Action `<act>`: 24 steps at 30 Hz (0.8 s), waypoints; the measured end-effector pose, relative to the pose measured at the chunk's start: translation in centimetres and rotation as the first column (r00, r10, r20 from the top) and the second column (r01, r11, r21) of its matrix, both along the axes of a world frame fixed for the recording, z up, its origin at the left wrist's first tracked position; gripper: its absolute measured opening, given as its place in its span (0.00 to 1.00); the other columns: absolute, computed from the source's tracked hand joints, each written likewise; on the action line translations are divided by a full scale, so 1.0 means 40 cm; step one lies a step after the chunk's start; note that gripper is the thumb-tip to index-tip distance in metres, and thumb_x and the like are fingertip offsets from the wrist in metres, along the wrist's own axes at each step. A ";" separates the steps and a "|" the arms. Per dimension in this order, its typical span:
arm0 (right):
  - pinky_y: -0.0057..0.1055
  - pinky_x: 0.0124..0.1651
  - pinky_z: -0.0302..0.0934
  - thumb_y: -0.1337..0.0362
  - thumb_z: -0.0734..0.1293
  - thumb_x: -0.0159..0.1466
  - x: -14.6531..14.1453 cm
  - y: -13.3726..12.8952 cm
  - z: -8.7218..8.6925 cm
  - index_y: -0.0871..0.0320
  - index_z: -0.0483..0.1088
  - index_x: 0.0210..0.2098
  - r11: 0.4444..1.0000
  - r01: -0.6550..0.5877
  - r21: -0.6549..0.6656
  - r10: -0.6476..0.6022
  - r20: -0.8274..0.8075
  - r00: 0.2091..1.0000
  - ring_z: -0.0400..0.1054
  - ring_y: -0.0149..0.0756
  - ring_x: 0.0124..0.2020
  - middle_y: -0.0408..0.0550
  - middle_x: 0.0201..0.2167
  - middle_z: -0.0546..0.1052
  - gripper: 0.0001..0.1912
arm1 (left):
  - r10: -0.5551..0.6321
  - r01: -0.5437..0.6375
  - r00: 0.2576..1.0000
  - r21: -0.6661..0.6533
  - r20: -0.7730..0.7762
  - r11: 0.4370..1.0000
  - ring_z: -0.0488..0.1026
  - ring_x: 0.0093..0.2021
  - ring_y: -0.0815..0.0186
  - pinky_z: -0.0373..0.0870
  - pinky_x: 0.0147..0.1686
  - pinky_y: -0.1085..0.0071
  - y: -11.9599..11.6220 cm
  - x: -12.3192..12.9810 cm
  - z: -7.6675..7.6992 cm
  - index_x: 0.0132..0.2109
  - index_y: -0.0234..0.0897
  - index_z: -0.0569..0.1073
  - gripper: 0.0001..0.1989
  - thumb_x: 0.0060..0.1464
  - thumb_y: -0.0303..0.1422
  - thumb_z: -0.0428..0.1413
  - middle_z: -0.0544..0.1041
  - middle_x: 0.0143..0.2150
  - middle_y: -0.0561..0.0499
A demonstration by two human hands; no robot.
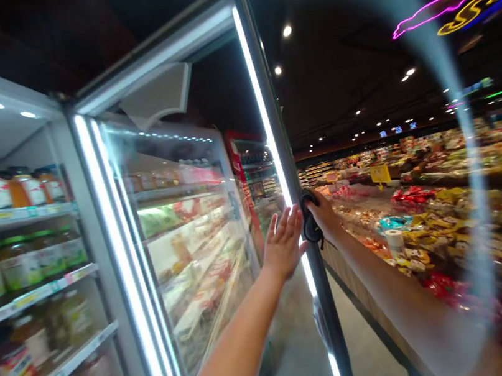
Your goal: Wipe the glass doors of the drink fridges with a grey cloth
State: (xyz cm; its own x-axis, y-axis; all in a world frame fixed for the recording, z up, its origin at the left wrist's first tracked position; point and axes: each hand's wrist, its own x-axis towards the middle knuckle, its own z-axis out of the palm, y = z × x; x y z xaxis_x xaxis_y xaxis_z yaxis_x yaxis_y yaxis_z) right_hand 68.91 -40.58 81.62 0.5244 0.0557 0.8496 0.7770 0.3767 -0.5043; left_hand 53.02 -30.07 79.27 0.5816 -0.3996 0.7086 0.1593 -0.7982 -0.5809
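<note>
A tall glass cooler door with bright light strips stands swung open in front of me. My left hand lies against the inner side of the door near its outer edge, fingers stretched out and slightly spread. On the far side of that edge, my right hand is closed round a black rounded object pressed close to the frame. Whether this object is a door handle or something carried, I cannot tell. The door frame hides part of the right fingers.
To the left, open cooler shelves hold bottles of orange and green drinks, jars and packs. A red-framed cooler stands beyond the glass. Heaps of packaged goods fill a long display at the right, beside a strip of floor.
</note>
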 end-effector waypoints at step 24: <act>0.48 0.70 0.56 0.59 0.69 0.60 -0.722 -0.003 0.319 0.51 0.68 0.65 0.825 -0.538 0.173 0.480 0.287 0.829 0.66 0.47 0.65 0.49 0.64 0.73 0.33 | 0.418 -0.365 0.886 -0.253 0.202 0.896 0.29 0.77 0.41 0.60 0.69 0.47 -0.232 -0.713 0.203 0.76 0.29 0.27 0.58 0.57 0.38 0.62 0.20 0.76 0.31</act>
